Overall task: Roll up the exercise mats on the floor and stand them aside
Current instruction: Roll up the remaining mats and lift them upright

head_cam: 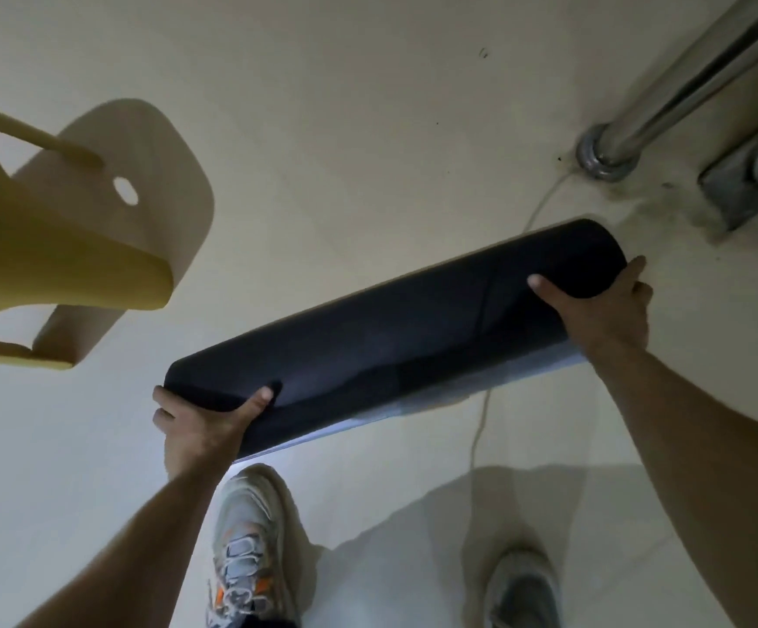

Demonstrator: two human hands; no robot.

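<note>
Holding: rolled dark mat (390,333), horizontal, above pale floor (368,129)
L hand (200,423): clamped on near-left end
R hand (603,310): wrapped round far-right end
Tip: keep loose edge pinned, tilt upright, stand near steel pole (639,129), avoid cable (481,423)

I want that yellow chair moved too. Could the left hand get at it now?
Probably not yet: the left hand and right hand both grip the rolled dark mat. The yellow chair stands apart, unobstructed.

One rolled mat (395,337) in my two hands (196,423) (612,305), two sneakers (250,546) (526,591), one yellow chair (51,247), one steel pole (667,106), one cord (481,423).
</note>
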